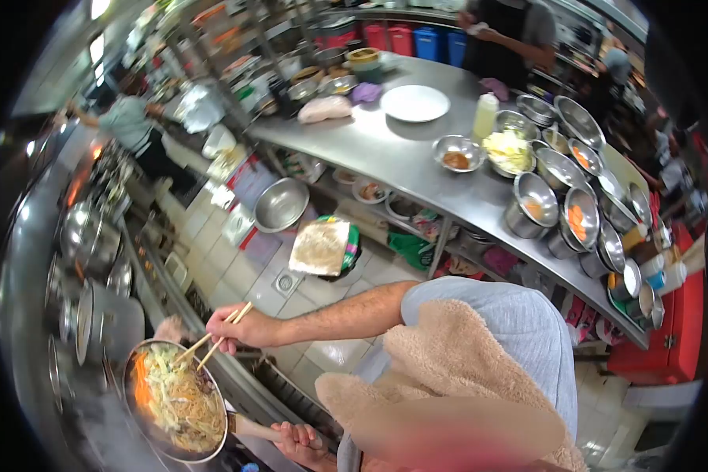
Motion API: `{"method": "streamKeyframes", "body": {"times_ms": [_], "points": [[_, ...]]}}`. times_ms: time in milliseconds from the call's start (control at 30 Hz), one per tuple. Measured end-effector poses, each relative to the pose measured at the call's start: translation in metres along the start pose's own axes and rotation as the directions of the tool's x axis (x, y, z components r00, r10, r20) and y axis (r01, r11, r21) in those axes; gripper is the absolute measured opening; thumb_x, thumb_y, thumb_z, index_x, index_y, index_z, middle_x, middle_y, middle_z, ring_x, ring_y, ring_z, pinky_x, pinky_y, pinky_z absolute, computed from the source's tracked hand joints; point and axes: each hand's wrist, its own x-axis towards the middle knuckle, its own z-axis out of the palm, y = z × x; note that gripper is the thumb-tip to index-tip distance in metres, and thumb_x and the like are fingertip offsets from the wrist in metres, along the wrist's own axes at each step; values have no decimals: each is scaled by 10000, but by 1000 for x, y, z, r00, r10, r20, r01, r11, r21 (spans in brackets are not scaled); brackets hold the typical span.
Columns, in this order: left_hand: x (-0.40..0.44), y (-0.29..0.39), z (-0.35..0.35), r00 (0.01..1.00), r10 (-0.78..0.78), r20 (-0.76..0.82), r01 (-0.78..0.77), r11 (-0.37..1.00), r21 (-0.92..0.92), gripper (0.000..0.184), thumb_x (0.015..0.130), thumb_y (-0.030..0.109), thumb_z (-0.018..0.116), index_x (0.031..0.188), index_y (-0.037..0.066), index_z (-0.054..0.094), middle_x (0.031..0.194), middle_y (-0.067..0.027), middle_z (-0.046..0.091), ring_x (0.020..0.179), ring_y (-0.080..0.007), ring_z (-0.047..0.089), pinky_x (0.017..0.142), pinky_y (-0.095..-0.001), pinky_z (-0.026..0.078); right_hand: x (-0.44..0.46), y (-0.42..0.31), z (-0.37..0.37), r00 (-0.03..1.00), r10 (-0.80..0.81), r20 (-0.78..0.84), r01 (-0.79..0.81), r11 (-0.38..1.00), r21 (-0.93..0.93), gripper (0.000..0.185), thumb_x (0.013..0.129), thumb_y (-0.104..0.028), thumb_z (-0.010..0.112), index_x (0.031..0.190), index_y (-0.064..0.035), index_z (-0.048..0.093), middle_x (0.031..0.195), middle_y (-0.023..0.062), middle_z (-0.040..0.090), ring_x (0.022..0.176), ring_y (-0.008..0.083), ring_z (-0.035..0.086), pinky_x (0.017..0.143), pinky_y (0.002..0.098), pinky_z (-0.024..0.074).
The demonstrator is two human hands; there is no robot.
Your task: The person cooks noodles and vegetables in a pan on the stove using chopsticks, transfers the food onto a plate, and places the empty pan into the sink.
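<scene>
My left hand (297,442) is closed around the pale handle (253,429) of a frying pan (226,413), which sits at the lower left over the stove. Inside the pan lie noodles (193,413), shredded cabbage (162,368) and strips of carrot (141,385). Between the fingers of my right hand (248,326) is a pair of chopsticks (210,356). Their tips reach into the cabbage at the pan's upper right. Steam drifts up beside the pan. A tan towel (464,354) drapes over my shoulder.
Beyond the pan stand a large pot (110,321) and other metal pots. Across the aisle, a steel table (354,145) bears a white plate (415,103), a squeeze bottle (485,116) and several metal bowls. One person (130,124) works at the far left; another (511,39) stands behind the table.
</scene>
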Motion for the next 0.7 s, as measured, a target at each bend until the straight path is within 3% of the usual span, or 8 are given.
{"method": "streamKeyframes", "body": {"times_ms": [67,100,133,233,267,300,367,700], "points": [[46,-23,-2,921,-184,343,219,974,-66,180,945,223,444,805,116,480,542,19,411,437,-137,397,453,-331,419,-9,-41,-49,991,-91,-103,90,996,-10,216,910,-218,551,887,-6,576,747,51,611,633,113,609,523,239,512],[77,-36,-4,784,-319,532,420,904,-77,206,953,245,440,795,121,483,542,17,417,445,-148,407,468,-345,428,-15,-59,-74,985,-119,-122,116,993,-31,216,910,-218,551,887,-6,576,747,51,611,633,113,609,523,239,512],[63,-48,65,947,-126,297,128,992,11,181,959,192,430,784,146,419,546,49,323,410,-78,292,380,-284,343,-20,-81,-105,968,-186,-169,169,980,-108,213,907,-213,545,856,-8,572,727,52,607,607,111,602,499,238,502],[120,-98,94,840,-314,443,255,948,189,129,956,182,440,834,147,420,580,54,333,406,-61,288,380,-239,338,-50,-133,-171,900,-293,-322,229,948,-222,206,903,-199,538,820,-13,568,699,53,603,573,108,595,472,237,490],[86,-110,176,950,-170,263,118,972,201,137,955,187,446,828,141,423,574,64,319,395,-61,276,364,-240,328,-60,-148,-191,880,-305,-364,224,942,-250,204,901,-197,540,819,-12,570,695,52,604,562,106,591,474,234,488],[95,-130,202,933,-199,300,140,968,207,137,955,187,446,828,141,423,574,64,319,395,-61,276,364,-240,328,-69,-164,-213,861,-317,-399,214,936,-281,202,899,-194,542,819,-11,572,690,52,605,552,105,586,476,230,485],[109,-156,239,950,-247,192,236,968,81,73,867,27,493,928,35,454,546,47,335,366,-34,292,312,-202,309,-89,-197,-246,836,-341,-430,209,922,-325,205,914,-204,542,856,-10,577,718,46,615,563,92,589,492,219,480],[203,-254,361,745,-524,414,454,852,260,94,841,22,513,900,73,460,546,60,311,378,-33,274,328,-206,285,-178,-294,-360,505,-567,-651,210,812,-544,168,872,-157,565,868,10,587,674,59,603,562,113,589,483,231,480]]}}
